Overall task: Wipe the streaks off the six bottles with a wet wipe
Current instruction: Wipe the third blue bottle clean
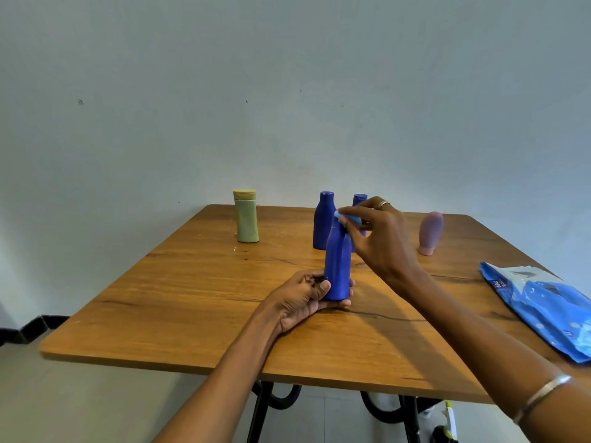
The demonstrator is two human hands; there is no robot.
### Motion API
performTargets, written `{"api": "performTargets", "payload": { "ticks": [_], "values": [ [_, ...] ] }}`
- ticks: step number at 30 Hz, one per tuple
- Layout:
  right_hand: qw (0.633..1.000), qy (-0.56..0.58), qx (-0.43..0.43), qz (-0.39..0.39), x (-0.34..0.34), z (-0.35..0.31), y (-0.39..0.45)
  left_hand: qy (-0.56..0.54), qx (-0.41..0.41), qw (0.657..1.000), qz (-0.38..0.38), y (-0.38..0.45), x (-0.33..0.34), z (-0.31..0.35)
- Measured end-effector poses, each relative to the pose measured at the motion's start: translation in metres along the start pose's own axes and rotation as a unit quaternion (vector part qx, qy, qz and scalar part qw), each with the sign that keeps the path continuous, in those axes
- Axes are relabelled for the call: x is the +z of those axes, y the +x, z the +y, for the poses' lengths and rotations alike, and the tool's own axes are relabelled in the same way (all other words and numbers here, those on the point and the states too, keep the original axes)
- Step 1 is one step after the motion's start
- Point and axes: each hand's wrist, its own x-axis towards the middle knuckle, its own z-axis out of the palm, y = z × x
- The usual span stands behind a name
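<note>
Cracked wooden table [198, 302] before pale wall [287, 75]; both hands' fingers pinching: bottle [337, 266], wipe [347, 219].

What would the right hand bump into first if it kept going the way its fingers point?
The right hand points left, pinching a wipe at the held blue bottle's top. Beyond that, probably the blue bottle behind, though depth is unclear.

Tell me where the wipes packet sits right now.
In the head view the wipes packet lies flat at the table's right edge, nearer the camera than the pink bottle.
</note>
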Motion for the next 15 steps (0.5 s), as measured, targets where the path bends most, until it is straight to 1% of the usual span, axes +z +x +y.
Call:
{"api": "performTargets", "payload": {
  "ticks": [2, 3, 7, 9, 11, 13, 15],
  "values": [
    [0.997, -0.037, -0.055, -0.049, -0.001, -0.005, 0.001, 0.007, 0.001, 1.0, 0.005, 0.001, -0.001, 0.0],
    [0.995, -0.053, -0.067, -0.06, -0.002, -0.005, 0.003, 0.011, 0.003, 1.0, 0.003, 0.001, 0.0, 0.0],
    [0.997, -0.068, -0.009, -0.031, 0.0, -0.007, 0.013, 0.012, 0.01, 1.0, 0.003, 0.001, 0.001, 0.0],
    [0.995, -0.087, -0.029, -0.049, 0.006, -0.011, 0.006, 0.008, 0.012, 1.0, 0.01, 0.002, -0.001, -0.001],
    [0.988, -0.109, -0.063, -0.086, 0.01, -0.014, -0.007, 0.008, 0.015, 1.0, 0.01, 0.003, -0.003, -0.002],
    [0.982, -0.12, -0.08, -0.124, 0.01, -0.013, -0.016, 0.002, 0.013, 1.0, 0.013, 0.003, -0.004, -0.002],
    [0.982, -0.125, -0.077, -0.122, 0.006, -0.01, -0.012, 0.005, 0.008, 1.0, 0.013, 0.004, -0.004, -0.002]
  ]
}}
